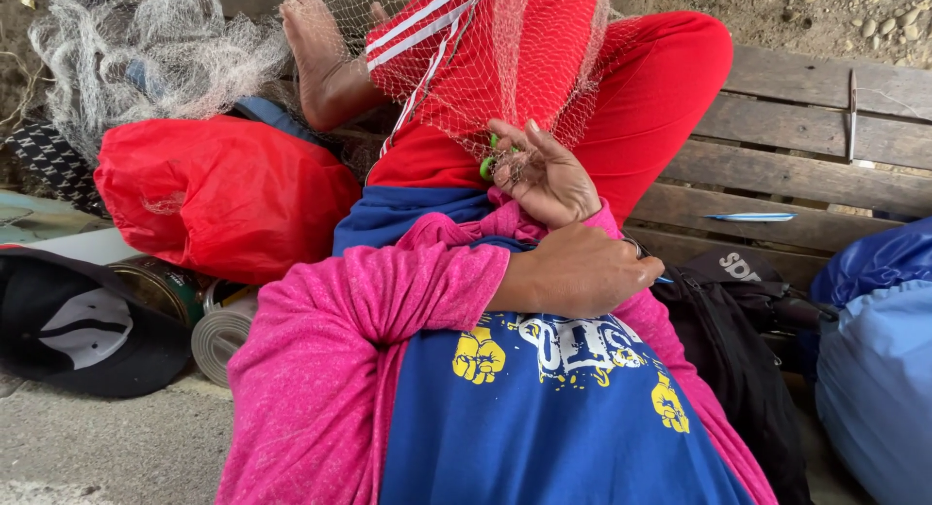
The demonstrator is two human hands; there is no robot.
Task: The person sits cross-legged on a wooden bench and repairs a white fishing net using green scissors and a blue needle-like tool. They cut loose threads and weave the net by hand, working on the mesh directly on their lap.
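A fine pale fishing net (pixel 485 68) hangs over my red trousers (pixel 660 87) and my bare foot (pixel 320 58). My right hand (pixel 544 180) is raised at the middle of the view. Its fingers pinch the net's mesh against a small green plastic piece (pixel 488 162). My left hand (pixel 587 267) reaches across in a pink sleeve and lies closed over my right wrist. A small bit of blue shows beside its fingertips, and I cannot tell what it is.
I sit on a wooden slat bench (pixel 806 175). On it lie a blue-white flat needle (pixel 752 217) and a thin metal tool (pixel 851 112). A red bag (pixel 214 194), more bunched net (pixel 146 49), a black cap (pixel 78 325) and tins (pixel 184 291) are at left. A black bag (pixel 738 311) and a blue sack (pixel 874 369) are at right.
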